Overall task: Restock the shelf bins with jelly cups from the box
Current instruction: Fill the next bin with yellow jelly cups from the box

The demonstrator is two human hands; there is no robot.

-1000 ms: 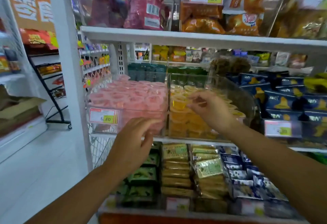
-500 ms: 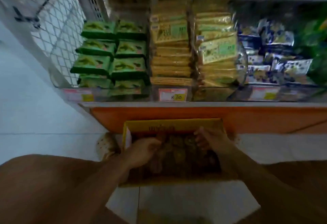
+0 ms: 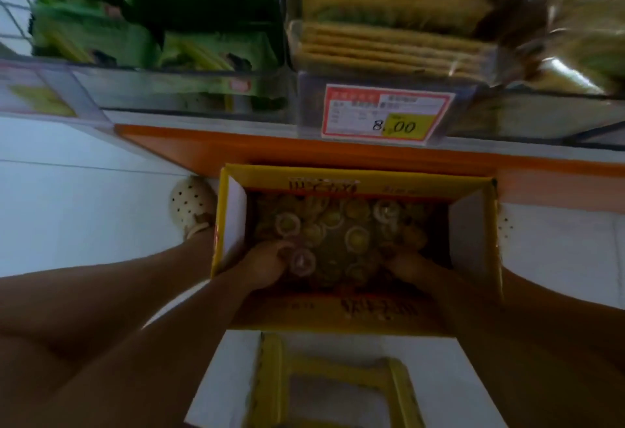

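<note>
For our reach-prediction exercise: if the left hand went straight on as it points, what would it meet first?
Likely the pale jelly cup just beyond the left hand, in the box; contact unclear.

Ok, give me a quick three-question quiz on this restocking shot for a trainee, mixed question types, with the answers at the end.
1. True or false: the left hand and the right hand are both down among the jelly cups inside the yellow box.
2. Which price shows on the tag on the shelf edge above the box? A) 6.00 B) 8.00 C) 1.00
3. What sits on the floor just beside the box's left wall?

Key
1. True.
2. B.
3. A pale shoe with small holes.
</note>
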